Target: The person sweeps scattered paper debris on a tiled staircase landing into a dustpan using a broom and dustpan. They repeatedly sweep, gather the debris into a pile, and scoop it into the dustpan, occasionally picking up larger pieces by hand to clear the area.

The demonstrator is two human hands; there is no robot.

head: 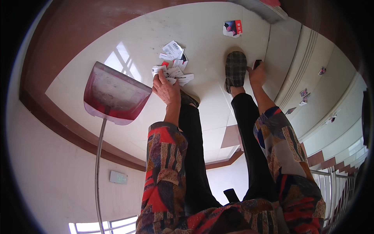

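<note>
My left hand [167,89] reaches down to a pile of torn printed card pieces [174,71] on the tiled floor. Its fingers and thumb close on some white scraps at the near side of that pile. Beside my right shoe [235,68], my right hand [257,75] grips a small dark scrap with a red edge [257,63], partly hidden by the fingers. A larger torn card piece [233,28], red and dark with printing, lies apart on the floor ahead. To the left of my left hand is a pink long-handled dustpan [114,90]; no scraps show in it.
The dustpan's metal handle [100,152] runs back along the left wall. Stairs [315,76] descend at the right, with several scraps [304,93] scattered on them. A metal railing [331,187] stands at lower right. A sign [118,177] hangs on the wall.
</note>
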